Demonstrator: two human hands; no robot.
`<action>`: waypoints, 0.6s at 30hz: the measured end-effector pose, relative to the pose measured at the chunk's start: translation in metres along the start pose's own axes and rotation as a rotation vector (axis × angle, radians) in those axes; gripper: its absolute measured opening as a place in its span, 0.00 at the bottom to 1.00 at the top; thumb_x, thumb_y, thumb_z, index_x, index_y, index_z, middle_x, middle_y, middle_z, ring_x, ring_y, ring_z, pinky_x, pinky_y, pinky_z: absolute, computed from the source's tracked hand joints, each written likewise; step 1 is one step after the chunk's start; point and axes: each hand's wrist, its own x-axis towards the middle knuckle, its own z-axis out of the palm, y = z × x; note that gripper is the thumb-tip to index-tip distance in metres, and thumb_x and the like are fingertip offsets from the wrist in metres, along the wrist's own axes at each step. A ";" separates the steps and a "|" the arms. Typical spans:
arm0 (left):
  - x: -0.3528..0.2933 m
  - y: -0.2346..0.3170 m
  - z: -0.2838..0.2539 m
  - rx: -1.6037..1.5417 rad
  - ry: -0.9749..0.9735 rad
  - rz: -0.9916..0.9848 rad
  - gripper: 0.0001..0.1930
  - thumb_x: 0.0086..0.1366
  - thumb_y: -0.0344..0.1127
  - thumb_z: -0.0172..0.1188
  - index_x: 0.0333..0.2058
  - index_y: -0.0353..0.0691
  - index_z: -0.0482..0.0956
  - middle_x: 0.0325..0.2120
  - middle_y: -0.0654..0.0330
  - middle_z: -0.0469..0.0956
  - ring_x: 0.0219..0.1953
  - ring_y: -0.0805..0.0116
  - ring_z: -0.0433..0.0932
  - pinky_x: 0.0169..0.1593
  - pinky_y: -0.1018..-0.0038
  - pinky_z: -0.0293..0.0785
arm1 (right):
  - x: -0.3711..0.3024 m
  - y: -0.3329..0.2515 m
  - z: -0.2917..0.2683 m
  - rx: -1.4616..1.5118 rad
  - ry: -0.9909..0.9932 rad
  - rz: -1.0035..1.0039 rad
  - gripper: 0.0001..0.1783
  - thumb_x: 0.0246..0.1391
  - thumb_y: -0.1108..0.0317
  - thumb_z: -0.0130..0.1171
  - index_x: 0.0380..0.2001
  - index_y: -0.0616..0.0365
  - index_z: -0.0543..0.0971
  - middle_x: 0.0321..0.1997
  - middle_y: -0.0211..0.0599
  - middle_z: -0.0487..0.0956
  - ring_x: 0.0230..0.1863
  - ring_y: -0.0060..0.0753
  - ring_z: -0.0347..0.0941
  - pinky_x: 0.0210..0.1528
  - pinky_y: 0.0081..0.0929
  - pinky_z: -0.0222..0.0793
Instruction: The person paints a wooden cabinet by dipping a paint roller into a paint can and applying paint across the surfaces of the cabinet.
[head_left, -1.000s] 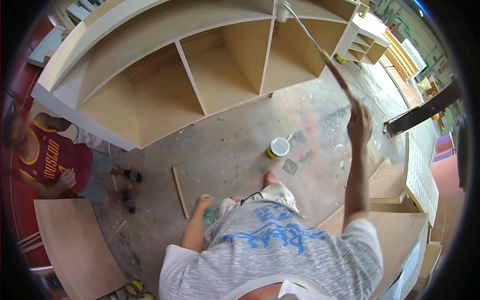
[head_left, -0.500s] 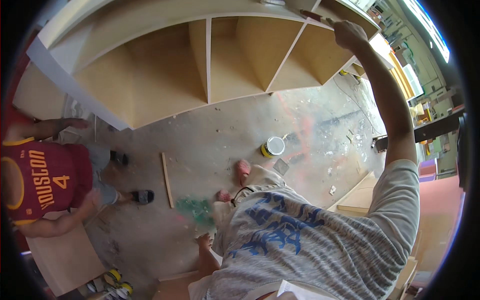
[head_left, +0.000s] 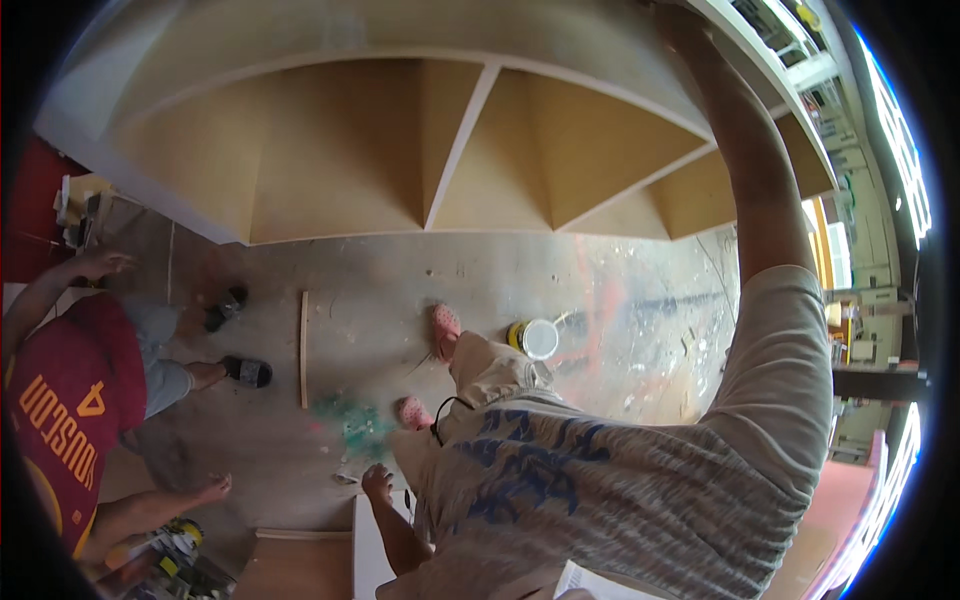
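A long pale wooden cabinet [head_left: 465, 130] with white front edges and open compartments spans the top of the view. My right arm is stretched up to it, and my right hand [head_left: 682, 22] is closed at its upper part, in shadow against the picture's edge. A paintbrush showed in this hand a moment ago; now its visible part is lost at the top rim. Down by my side hangs my left hand [head_left: 377, 483], its fingers loosely curled with nothing visible in them. It is nearest to a white panel [head_left: 372, 545].
A co-worker in a maroon jersey [head_left: 75, 350] stands at left, one hand reaching toward my side. On the floor are a yellow-and-black can with a white lid [head_left: 541, 339], a wooden strip [head_left: 304, 350] and a green stain [head_left: 360, 425]. A brown panel [head_left: 300, 568] lies lower left.
My right hand has moved up and deeper into the cabinet's shadow, taking the brush out of sight. My view has shifted closer to the cabinet. The co-worker's arms have spread apart.
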 end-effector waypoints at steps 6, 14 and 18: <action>-0.032 0.067 0.083 0.002 0.103 -0.003 0.21 0.54 0.38 0.53 0.45 0.36 0.64 0.34 0.54 0.72 0.30 0.66 0.73 0.27 0.75 0.64 | 0.130 -0.004 0.040 0.076 0.006 -0.099 0.13 0.43 0.69 0.46 0.36 0.54 0.72 0.34 0.42 0.75 0.37 0.37 0.73 0.34 0.32 0.69; -0.025 0.061 0.130 0.082 0.115 0.087 0.20 0.52 0.38 0.54 0.44 0.40 0.65 0.28 0.61 0.74 0.25 0.70 0.73 0.25 0.77 0.61 | 0.186 -0.004 0.063 0.152 -0.007 -0.183 0.18 0.40 0.71 0.46 0.40 0.54 0.69 0.36 0.43 0.74 0.38 0.38 0.72 0.36 0.32 0.69; -0.007 0.051 0.124 0.160 0.078 0.058 0.21 0.52 0.39 0.54 0.44 0.41 0.65 0.31 0.61 0.73 0.26 0.71 0.73 0.25 0.76 0.61 | 0.155 0.009 0.066 0.219 -0.028 -0.165 0.20 0.39 0.73 0.46 0.42 0.54 0.68 0.37 0.44 0.74 0.38 0.38 0.72 0.37 0.32 0.69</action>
